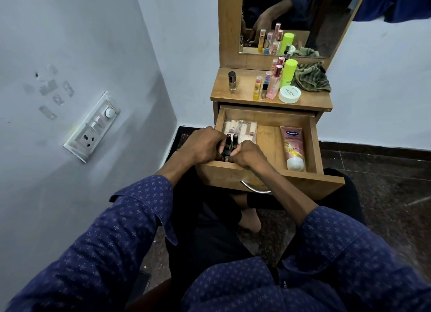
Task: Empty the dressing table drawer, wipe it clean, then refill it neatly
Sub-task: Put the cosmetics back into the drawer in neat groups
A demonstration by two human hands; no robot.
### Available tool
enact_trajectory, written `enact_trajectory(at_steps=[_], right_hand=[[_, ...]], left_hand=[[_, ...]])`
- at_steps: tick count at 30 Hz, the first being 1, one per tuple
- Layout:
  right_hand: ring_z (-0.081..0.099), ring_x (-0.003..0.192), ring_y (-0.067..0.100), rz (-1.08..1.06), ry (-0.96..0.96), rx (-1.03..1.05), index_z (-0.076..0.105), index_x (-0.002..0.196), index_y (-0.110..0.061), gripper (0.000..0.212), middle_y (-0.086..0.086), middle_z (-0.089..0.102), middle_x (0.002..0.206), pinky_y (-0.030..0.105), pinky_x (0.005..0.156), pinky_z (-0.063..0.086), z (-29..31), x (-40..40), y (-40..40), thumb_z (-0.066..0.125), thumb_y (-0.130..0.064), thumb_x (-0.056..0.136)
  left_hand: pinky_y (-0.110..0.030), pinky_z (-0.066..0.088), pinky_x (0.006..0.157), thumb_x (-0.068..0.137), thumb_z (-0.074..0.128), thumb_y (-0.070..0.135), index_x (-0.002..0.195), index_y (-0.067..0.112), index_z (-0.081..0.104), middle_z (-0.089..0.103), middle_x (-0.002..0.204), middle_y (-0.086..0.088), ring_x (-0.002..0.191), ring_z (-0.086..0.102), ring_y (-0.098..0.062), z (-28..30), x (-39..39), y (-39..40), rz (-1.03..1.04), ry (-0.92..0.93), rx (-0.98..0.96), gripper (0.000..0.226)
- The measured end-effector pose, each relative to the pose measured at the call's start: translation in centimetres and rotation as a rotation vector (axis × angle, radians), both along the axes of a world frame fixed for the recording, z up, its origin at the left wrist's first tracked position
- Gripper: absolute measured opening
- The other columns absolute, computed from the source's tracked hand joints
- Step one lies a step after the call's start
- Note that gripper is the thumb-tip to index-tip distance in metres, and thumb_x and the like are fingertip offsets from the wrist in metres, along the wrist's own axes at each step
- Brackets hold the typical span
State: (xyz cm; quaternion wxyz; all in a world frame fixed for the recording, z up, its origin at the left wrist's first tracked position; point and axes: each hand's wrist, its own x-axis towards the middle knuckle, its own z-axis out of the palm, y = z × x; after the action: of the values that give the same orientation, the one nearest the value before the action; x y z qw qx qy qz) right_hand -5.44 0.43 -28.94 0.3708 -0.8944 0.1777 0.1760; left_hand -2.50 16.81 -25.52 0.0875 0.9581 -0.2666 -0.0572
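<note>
While both hands work at the near left corner of the open drawer [268, 169], the head view suggests refilling is under way, though emptying cannot be ruled out. The left hand [203, 146] and right hand [248, 154] curl their fingers around a cluster of small dark-capped bottles [231, 143], standing upright just in front of a clear case [240, 129] of pale tubes. A pink tube [292, 148] marked "Vaseline" lies along the right side, with bare wood between. On the tabletop [221, 94] stand a lone nail polish bottle [232, 80], several perfume bottles [275, 83], a white jar [289, 94] whose label is too small to read, and a crumpled cloth [311, 77].
</note>
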Motion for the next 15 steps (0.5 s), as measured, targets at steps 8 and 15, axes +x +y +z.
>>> enact_trajectory(at_steps=[8,15], right_hand=[[0.07,0.094,0.022,0.119,0.075,0.018,0.078,0.1,-0.013,0.026,0.006,0.076,0.102,0.033,0.086,0.057,0.1,0.9,-1.2,0.087,-0.025,0.079],[0.078,0.085,0.028,0.083,0.017,0.184,0.067,0.087,-0.007,0.012,0.017,0.079,0.095,0.038,0.082,0.064,2.2,1.7,-4.1,0.07,0.002,0.095]], left_hand=[[-0.029,0.043,0.059,0.068,0.093,0.034,0.069,0.026,0.061,0.065,0.072,0.012,0.072,0.062,-0.014,0.1,0.6,-0.3,0.004,0.015,-0.025,0.033],[-0.031,0.045,0.06,0.074,0.092,0.048,0.075,0.024,0.065,0.068,0.072,0.009,0.068,0.063,-0.012,0.5,2.5,-0.5,0.059,0.048,-0.179,0.036]])
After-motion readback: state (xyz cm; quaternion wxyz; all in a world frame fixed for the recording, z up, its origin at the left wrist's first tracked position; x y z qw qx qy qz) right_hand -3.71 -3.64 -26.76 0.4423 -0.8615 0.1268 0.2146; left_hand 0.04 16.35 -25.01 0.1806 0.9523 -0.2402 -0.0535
